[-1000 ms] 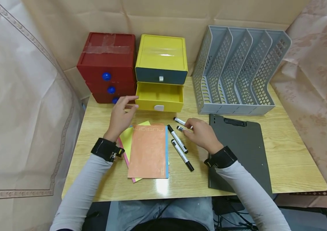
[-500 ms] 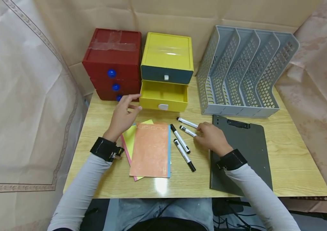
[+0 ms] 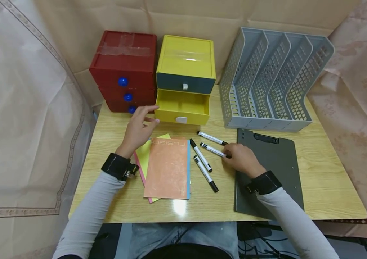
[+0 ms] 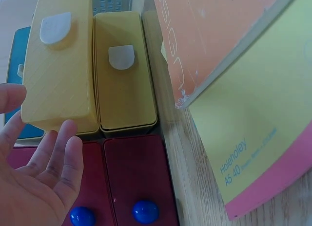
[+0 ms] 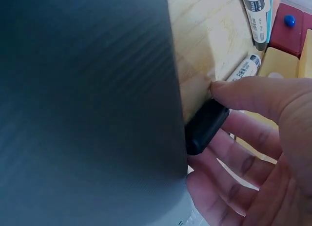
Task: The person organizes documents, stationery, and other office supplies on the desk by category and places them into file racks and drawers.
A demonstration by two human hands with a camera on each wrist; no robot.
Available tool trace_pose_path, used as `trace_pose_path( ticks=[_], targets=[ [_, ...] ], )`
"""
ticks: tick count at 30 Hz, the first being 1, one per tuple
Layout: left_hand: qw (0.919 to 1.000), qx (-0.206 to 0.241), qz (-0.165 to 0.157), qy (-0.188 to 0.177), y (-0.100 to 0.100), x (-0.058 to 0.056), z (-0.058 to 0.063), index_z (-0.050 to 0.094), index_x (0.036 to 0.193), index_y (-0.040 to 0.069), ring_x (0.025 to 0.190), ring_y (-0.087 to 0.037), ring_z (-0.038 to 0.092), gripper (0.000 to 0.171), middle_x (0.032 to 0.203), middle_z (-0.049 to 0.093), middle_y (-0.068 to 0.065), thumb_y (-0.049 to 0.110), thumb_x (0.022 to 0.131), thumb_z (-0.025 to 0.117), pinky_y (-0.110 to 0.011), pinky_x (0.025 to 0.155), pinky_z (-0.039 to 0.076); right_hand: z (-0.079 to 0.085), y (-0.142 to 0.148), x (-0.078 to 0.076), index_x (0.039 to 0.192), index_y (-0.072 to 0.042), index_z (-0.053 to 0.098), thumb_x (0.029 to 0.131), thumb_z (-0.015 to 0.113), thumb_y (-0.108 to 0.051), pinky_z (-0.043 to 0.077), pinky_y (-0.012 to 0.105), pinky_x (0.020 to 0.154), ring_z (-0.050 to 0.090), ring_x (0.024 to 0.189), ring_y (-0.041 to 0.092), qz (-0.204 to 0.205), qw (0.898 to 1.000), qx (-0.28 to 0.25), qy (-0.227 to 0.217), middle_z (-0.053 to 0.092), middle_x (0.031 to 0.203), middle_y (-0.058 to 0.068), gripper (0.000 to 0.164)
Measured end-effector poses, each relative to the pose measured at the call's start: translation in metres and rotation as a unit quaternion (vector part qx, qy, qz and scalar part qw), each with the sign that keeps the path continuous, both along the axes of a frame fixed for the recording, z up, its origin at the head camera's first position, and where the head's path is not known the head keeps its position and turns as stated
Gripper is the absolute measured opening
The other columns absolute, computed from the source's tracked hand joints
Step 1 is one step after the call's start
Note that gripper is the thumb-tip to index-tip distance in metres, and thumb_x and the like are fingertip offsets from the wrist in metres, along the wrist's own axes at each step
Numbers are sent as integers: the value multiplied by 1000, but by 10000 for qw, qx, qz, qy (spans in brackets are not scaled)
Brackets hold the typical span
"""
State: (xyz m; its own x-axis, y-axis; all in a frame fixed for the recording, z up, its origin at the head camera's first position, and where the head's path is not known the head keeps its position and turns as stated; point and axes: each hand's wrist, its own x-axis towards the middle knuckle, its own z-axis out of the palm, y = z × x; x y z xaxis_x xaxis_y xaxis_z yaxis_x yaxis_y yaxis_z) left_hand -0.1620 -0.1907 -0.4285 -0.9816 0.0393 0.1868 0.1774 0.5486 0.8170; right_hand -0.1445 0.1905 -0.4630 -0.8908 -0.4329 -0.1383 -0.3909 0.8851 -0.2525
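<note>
My left hand [image 3: 138,126] is at the left side of the pulled-out yellow drawer [image 3: 182,117], thumb and fingers spread and loosely bent. Its fingertips are at the drawer's edge; the left wrist view shows nothing in the palm. My right hand [image 3: 242,158] has thumb and fingers about the black cap end of a white marker [image 3: 211,149], beside the clipboard's left edge. In the right wrist view the black cap [image 5: 207,127] lies between thumb and fingers. Another marker [image 3: 210,137] lies just behind it, and two more markers, one of them this marker [image 3: 205,173], lie by the notebooks.
An orange notebook [image 3: 167,169] lies on yellow and pink ones. A dark clipboard [image 3: 272,176] lies under my right forearm. Behind stand a red drawer unit [image 3: 123,64], a yellow drawer unit [image 3: 186,54] and a grey file rack [image 3: 267,123].
My right hand has moved right and toward me, to the cap end of the marker, uncovering more of both markers. The left hand stays by the drawer.
</note>
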Motion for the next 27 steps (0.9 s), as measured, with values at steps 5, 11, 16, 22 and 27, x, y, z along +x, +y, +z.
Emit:
trace_pose_path(
  ticks=[5,11,16,22,27],
  targets=[
    [10000,-31,69,13,1,-2,0,51,128,35,98,-17,60,38,127,47,-3,36,91,60,-37,75,53,11,4,4,92,-19,69,80,71,-26,44,31,57,54,67,11,165,9998,-84,69,60,79,-5,14],
    [9999,7,106,16,4,-3,-2,51,127,37,97,-17,60,37,125,48,0,35,91,60,-37,76,53,44,8,6,97,-20,68,83,69,-27,44,29,58,54,69,9,346,9989,-238,217,60,82,-5,16],
    [9999,15,133,7,5,-2,-3,51,126,38,95,-15,60,36,123,49,3,37,91,59,-36,75,54,85,-3,-8,98,-19,69,86,66,-27,44,29,59,55,70,9,575,9931,-696,744,60,83,-5,15],
    [9999,63,157,25,6,-1,-1,52,124,38,94,-17,61,34,121,50,4,36,91,60,-36,69,52,118,-38,-43,103,-17,69,89,64,-27,47,30,63,57,74,10,734,9841,-1104,1183,61,88,-3,18],
    [9999,18,147,-55,6,0,-1,51,125,38,94,-16,61,35,122,50,3,37,91,59,-36,71,53,120,-70,-77,104,-16,70,90,63,-28,48,30,65,58,76,12,784,9846,-1023,1186,61,89,-2,19]
  ],
)
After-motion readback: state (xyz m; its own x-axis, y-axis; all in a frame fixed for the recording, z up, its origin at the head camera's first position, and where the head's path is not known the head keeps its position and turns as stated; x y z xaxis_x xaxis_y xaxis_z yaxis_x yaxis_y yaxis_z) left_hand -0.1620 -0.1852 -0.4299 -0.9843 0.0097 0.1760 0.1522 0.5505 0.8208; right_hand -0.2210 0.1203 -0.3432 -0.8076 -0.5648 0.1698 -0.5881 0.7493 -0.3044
